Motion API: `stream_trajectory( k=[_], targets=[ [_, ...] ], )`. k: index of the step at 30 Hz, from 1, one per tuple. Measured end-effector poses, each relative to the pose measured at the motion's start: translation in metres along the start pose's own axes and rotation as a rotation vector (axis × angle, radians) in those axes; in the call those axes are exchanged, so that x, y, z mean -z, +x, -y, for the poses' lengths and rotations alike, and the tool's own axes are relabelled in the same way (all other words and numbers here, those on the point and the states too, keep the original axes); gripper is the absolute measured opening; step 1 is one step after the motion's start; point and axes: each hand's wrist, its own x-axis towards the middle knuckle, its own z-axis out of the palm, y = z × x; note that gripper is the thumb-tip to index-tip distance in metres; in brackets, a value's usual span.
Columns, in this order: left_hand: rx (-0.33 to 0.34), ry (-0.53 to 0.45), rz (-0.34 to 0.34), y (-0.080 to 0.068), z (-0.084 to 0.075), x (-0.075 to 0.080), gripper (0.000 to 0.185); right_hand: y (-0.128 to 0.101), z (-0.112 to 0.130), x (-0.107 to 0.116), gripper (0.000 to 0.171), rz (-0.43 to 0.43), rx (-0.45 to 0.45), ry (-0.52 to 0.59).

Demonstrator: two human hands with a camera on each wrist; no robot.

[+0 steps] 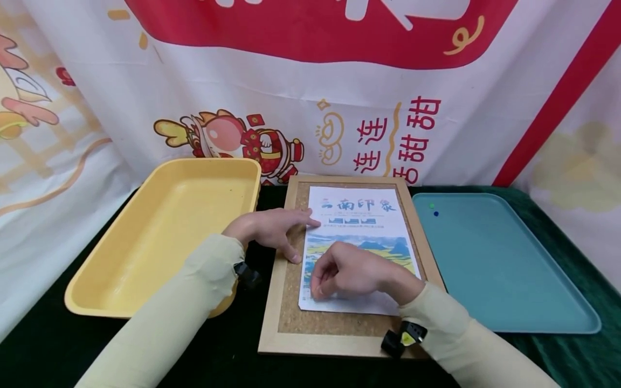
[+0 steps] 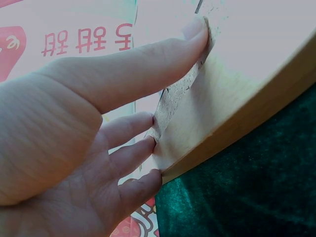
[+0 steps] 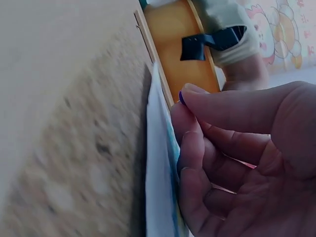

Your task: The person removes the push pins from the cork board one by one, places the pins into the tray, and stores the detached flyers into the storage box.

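Right hand (image 1: pixel 346 275): nearest my head camera, at 6 o'clock on the board; fingers curled down onto the lower left part of the printed sheet (image 1: pixel 359 242). In the right wrist view a small purple thing (image 3: pixel 181 97), probably a push pin, shows between thumb and forefinger, so I read this as a pinch, not an empty fist.
Printed sheet: lies face up on the cork board (image 1: pixel 291 302), upper edge toward 12 o'clock. I judge it thin, light and limp, easily creased or torn at a pin hole; best held flat with fingertips near the edges, not lifted by a corner.
Pin handling: I judge it tiny, hard and slippery; take by the head only.
Left hand (image 1: pixel 269 226): at 9 o'clock of the sheet, fingers straight, forefinger tip pressing the sheet's upper left edge, other fingers on the cork and frame. Nothing grasped.
Cork board: wooden frame, flat on dark green cloth (image 1: pixel 601 285); I judge it stiff and steady.
Yellow tray (image 1: pixel 145 242): at 9 o'clock of the board.
Blue tray (image 1: pixel 509 280): at 3 o'clock; two small pins, green (image 1: pixel 431 206) and blue (image 1: pixel 435 214), near its far left corner.
Hidden: pin shaft and point, and the sheet's lower left area, covered by my right hand. Wrist views are blurred and cut off.
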Motion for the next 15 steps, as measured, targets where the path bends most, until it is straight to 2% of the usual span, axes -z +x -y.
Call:
stream_trajectory(
  k=[6, 11, 15],
  targets=[
    [0.015, -0.012, 0.001, 0.0, 0.002, -0.001, 0.084, -0.003, -0.003, 0.016, 0.008, -0.089, -0.023, 0.01],
    [0.013, -0.027, 0.006, -0.001, 0.002, -0.001, 0.085, -0.011, -0.01, 0.037, 0.004, -0.211, -0.04, -0.01],
    [0.017, -0.034, 0.007, 0.0, 0.001, -0.002, 0.085, -0.02, -0.017, 0.054, 0.008, -0.31, -0.076, -0.026]
  ],
)
